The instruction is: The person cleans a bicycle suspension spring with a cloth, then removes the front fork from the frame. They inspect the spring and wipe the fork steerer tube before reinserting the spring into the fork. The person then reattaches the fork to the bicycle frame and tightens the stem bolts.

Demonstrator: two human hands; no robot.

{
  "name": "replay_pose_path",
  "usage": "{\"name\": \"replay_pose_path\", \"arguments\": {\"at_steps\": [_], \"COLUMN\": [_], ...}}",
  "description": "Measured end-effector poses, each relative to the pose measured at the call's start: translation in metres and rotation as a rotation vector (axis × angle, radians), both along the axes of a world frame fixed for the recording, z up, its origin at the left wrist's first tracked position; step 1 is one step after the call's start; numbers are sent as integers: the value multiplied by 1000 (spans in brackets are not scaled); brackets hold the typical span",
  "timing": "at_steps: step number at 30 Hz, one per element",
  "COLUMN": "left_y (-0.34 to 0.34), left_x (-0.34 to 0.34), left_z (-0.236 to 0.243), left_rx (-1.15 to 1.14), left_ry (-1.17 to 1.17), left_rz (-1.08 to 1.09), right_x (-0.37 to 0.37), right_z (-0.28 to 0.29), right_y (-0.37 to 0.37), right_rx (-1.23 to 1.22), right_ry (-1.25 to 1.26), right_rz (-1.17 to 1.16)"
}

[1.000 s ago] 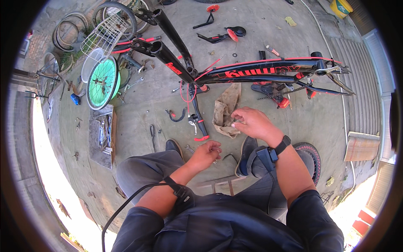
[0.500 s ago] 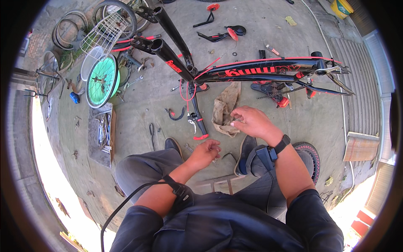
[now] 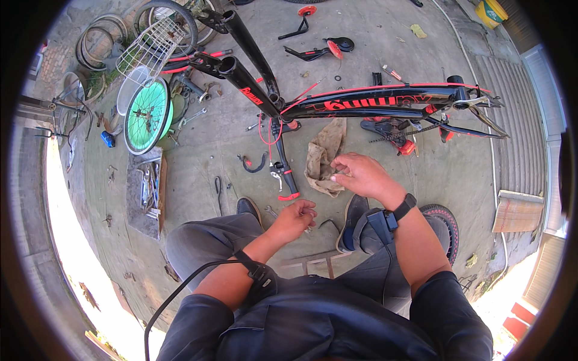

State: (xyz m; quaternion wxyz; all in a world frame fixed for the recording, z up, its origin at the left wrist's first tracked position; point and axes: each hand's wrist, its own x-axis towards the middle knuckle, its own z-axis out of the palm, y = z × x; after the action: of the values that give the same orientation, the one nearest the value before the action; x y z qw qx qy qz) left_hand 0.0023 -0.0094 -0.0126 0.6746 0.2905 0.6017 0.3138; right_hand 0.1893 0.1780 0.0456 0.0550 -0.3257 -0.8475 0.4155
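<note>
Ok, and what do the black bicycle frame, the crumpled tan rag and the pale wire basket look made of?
The black bicycle frame: probably painted metal, given its glossy highlights; which metal I can't tell.
The crumpled tan rag: matte fabric, judging by its soft folds.
The pale wire basket: likely coated metal, from its thin open grid, though plastic is possible.

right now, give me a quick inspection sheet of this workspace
surface: grey ground, loose parts on it
work items: black bike frame; crumpled brown cloth
clutter: tool tray, green wheel, loose wrench
hands: left hand curled near the black bar's red end, grip unclear; right hand, thumb and fingers apart, overlaps the cloth in view, contact unclear
cables: red cable looped at the frame; black cable lower left
surroundings: wire basket upper left, yellow bucket upper right
</note>
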Motion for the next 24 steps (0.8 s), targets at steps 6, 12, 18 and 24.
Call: {"name": "replay_pose_path", "arguments": {"at_steps": [6, 12, 18, 24], "left_y": [0, -1, -1, -1], "left_x": [-1, -1, -1, -1], "left_z": [-2, -5, -5, -8], "left_rx": [-23, -2, -7, 5], "left_ry": [1, 2, -2, -1], "left_rz": [-25, -38, -34, -43], "right_x": [0, 1, 1, 0], "right_z": [-1, -1, -2, -2], "right_y": [0, -2, -1, -1], "right_rx": [8, 26, 31, 27], "right_ry": [8, 9, 3, -9], "right_rz": [3, -9, -3, -10]}}
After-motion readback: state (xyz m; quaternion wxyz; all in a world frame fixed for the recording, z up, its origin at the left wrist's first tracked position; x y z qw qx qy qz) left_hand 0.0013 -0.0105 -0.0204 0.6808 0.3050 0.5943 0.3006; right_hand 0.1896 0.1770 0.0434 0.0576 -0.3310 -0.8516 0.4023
